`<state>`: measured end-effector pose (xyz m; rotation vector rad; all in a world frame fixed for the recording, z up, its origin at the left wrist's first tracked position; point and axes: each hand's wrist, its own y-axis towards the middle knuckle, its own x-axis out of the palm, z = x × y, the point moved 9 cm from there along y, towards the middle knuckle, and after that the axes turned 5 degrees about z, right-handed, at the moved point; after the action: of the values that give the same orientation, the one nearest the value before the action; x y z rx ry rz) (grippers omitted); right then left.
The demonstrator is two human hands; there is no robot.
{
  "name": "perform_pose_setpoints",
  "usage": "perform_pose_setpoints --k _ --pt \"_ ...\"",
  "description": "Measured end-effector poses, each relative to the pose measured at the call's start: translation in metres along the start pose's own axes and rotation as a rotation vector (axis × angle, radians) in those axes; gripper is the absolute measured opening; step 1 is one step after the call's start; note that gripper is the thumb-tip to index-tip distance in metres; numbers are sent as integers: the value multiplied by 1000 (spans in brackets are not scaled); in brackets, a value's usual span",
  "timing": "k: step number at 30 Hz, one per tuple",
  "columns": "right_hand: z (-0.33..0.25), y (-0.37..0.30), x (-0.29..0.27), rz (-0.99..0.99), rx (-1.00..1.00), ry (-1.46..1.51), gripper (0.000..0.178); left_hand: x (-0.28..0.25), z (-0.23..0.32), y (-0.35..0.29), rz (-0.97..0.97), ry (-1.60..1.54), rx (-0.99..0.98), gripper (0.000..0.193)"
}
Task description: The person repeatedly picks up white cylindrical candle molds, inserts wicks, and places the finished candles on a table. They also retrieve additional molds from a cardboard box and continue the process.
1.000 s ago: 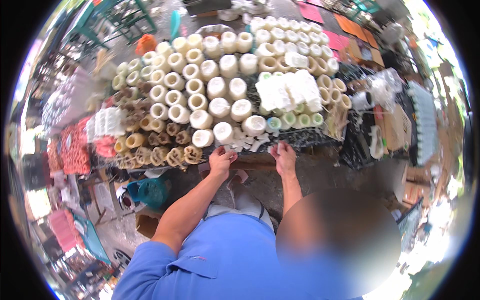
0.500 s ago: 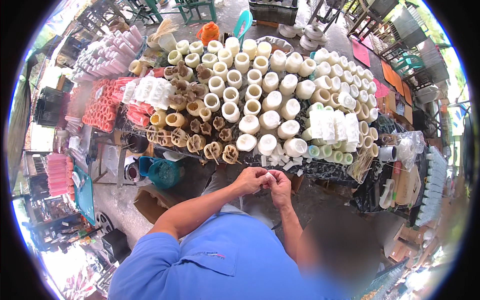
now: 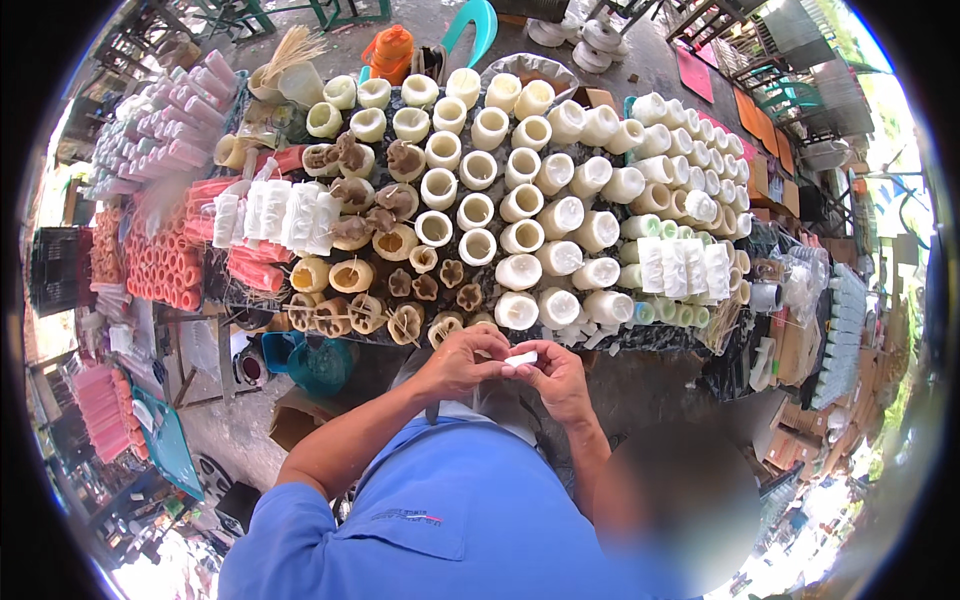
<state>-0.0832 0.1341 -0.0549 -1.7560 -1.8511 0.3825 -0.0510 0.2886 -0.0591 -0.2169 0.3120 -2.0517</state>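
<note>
1. Both hands meet in front of the chest, just short of the table edge point(image 3: 700, 345). Left hand point(image 3: 462, 362) and right hand point(image 3: 560, 378) close together on a small white piece point(image 3: 521, 358), pinched at the fingertips where the two hands touch.
2. Grip: fingers curled tight, no gap showing; the white piece sits between thumb and forefinger of each hand, only its top sliver showing.
3. To do this well, I judge: keep the pinch light and near the piece's ends, work it with the fingertips rather than the palm, and hold it clear of the cream moulds point(image 3: 517, 270) standing just beyond the knuckles.
4. Beyond the grip: rows of cream cylinders; to the left, brown flower-shaped moulds point(image 3: 405, 322); farther left, red tubes point(image 3: 165, 265).
5. Hard to make out: what the white piece is — wax, putty or wick tab, cannot tell. Its lower part is hidden by fingers. The rim of the view bends and blurs the side stacks.
</note>
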Motion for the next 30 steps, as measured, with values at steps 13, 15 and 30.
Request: perform_pose_setpoints --k 13,15,30 --pt "5 61 10 243 -81 -61 22 -94 15 51 165 475 231 18" --pt "0 66 -8 327 -153 -33 27 -105 12 80 328 709 184 19" --pt "-12 92 -17 545 -253 -345 24 -99 -19 134 414 721 -3 17"
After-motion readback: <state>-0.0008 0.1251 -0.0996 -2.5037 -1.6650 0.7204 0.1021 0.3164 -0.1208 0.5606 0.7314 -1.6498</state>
